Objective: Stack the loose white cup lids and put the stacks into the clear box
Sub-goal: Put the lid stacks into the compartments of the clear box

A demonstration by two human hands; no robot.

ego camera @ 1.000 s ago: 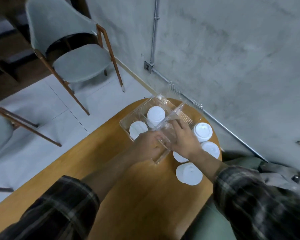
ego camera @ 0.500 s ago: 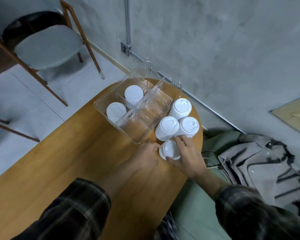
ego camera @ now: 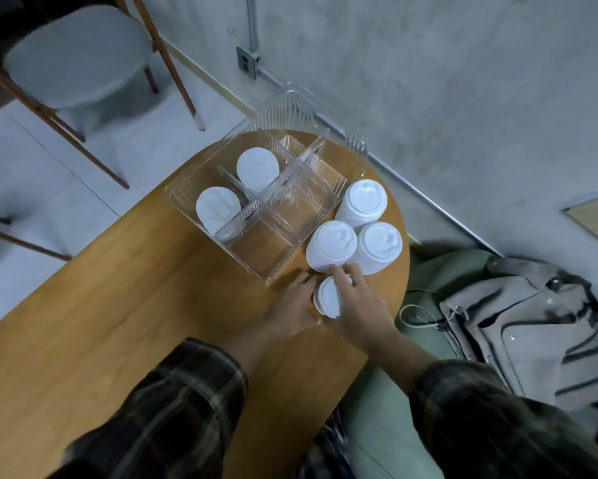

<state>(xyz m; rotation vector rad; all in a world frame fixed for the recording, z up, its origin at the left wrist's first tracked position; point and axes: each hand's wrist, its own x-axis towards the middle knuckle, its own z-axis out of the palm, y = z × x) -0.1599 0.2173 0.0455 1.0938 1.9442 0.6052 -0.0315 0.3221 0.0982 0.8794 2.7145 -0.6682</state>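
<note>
Right hand (ego camera: 361,307): fingers (ego camera: 342,275) curled over the top and far edge of a short lid stack (ego camera: 328,299), grasping it. The stack rests on the wooden table (ego camera: 152,305) and is more than half covered by this hand; the number of lids cannot be counted.

Left hand (ego camera: 294,305): set against the stack's left side, opposite the right fingers. Its fingertips are hidden by the stack and the hand itself, so I cannot tell whether it grips or only touches.

Just beyond the right fingertips stand three tall lid stacks, close together: the nearest (ego camera: 332,245) almost touches the fingers, a second (ego camera: 378,247) is to its right, the third (ego camera: 365,205) is farther off.

The clear box (ego camera: 273,243) lies beyond the left fingers, its near corner just beside them. Transparent dividers blur together, and the compartment layout is hard to read. Two lid stacks sit in its far-left side: one (ego camera: 257,167) farther, one (ego camera: 218,207) nearer.

Both plaid sleeves are cut off by the lower frame edge. A grey backpack (ego camera: 532,323) to the right of the right hand is cut off at the frame edge, and a chair (ego camera: 79,57) far beyond the box is blurred.
</note>
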